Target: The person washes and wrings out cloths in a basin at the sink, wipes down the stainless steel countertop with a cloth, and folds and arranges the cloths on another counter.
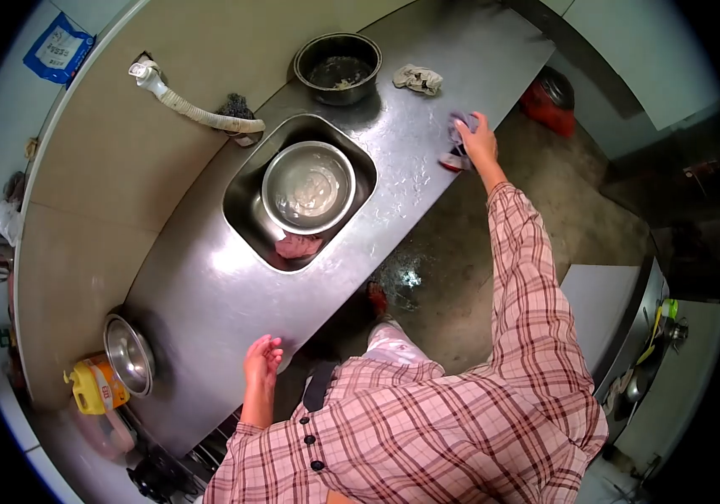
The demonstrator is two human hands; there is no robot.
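My right hand (pixel 481 144) is closed on a purplish cloth (pixel 459 128) at the front edge of the steel counter (pixel 410 176). The cloth is smeared by motion, and one of my feet in a dark shoe with red trim seems to show just below it. Near the counter's front edge, my left hand (pixel 262 363) hangs with loosely bent fingers and nothing in it. In the sink (pixel 238 214) sits a metal basin (pixel 308 223) holding cloudy water. A pink cloth (pixel 298 245) lies beside the basin.
A dark pot (pixel 337 94) and a crumpled pale rag (pixel 417 79) stand beyond the sink. A steel bowl (pixel 129 357) leans near a yellow jug (pixel 95 385) at left. A pale hose (pixel 200 115) reaches along the wall. The floor (pixel 436 252) looks wet.
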